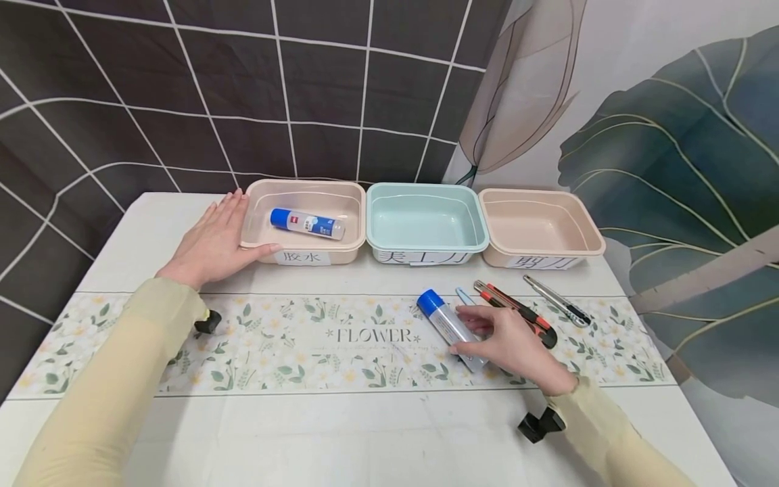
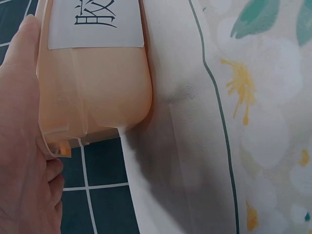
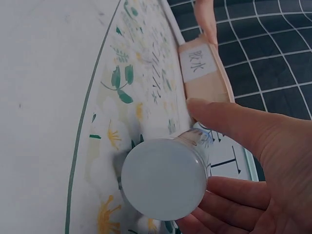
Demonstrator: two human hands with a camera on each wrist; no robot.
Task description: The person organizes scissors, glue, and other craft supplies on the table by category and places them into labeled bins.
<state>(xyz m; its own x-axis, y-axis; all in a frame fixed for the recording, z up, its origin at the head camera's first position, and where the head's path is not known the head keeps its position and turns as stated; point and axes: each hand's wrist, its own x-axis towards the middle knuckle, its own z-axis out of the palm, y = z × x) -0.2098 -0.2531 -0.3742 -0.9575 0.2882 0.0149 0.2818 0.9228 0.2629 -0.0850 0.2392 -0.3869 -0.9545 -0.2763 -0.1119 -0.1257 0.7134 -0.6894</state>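
My right hand (image 1: pixel 508 338) holds a glue bottle (image 1: pixel 448 323) with a blue cap and a pale barrel, slanting over the flowered strip of cloth. Its thumb and fingers lie on opposite sides of the barrel; the round pale end of the bottle (image 3: pixel 164 179) faces the right wrist camera. My left hand (image 1: pixel 209 240) rests against the left side of a pink box (image 1: pixel 347 256), fingers stretched along the rim and thumb over the front edge. Inside that box lies another blue-capped glue bottle (image 1: pixel 307 223). The left wrist view shows the box's labelled front (image 2: pixel 97 87) beside the hand.
A light blue box (image 1: pixel 426 247) and a second pink box (image 1: pixel 541 250) continue the row, each labelled in front. Right of the held bottle lie a pale blue tool (image 1: pixel 464 296), mostly hidden, a red-and-black utility knife (image 1: pixel 523 311) and a silver one (image 1: pixel 555 299). Behind hangs a dark gridded cloth.
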